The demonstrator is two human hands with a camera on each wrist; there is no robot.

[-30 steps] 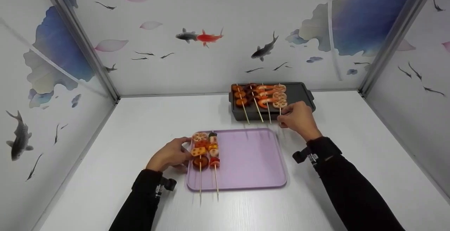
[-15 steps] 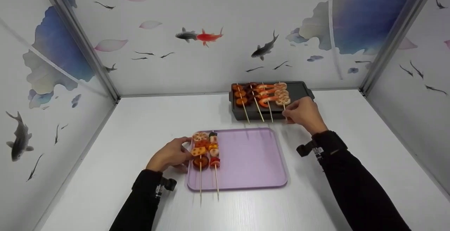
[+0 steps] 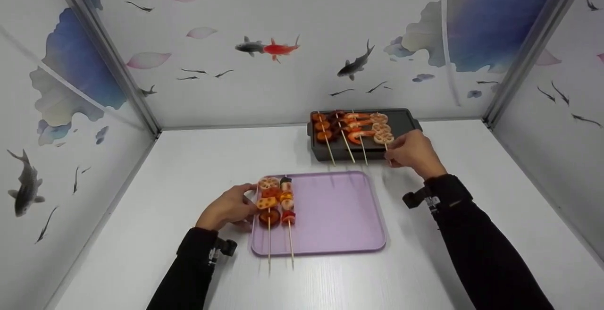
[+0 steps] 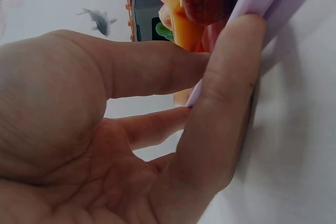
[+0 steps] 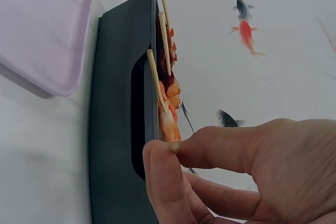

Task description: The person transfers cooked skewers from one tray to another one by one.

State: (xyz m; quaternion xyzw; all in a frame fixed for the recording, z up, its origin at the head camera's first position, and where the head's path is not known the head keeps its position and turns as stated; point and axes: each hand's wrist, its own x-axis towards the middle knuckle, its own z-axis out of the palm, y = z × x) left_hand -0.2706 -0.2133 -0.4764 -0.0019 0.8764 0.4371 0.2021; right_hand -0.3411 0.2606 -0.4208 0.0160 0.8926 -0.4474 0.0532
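Note:
My right hand point(image 3: 414, 153) pinches the stick end of a lotus root skewer point(image 3: 383, 138) between thumb and fingertips. Its slices lie on a dark grill plate point(image 3: 402, 120), right of a shrimp skewer point(image 3: 360, 136). In the right wrist view, the cut tip of the stick point(image 5: 174, 146) pokes out of the pinch. At the lilac tray point(image 3: 337, 215), my left hand point(image 3: 229, 208) holds the left rim, its fingers on either side of it in the left wrist view. Beside that hand lie a mixed skewer point(image 3: 267, 203) and another mixed skewer point(image 3: 287, 201).
Further left on the grill are a dark brown skewer point(image 3: 337, 126) and a skewer of round orange-brown slices point(image 3: 323, 135). Their sticks overhang its front edge. Printed walls point(image 3: 292, 88) enclose the white table point(image 3: 198, 159) at the back and sides.
My right hand has shifted a little to the right, drawing the lotus root skewer along the grill away from the shrimp. My left hand and the tray stay put.

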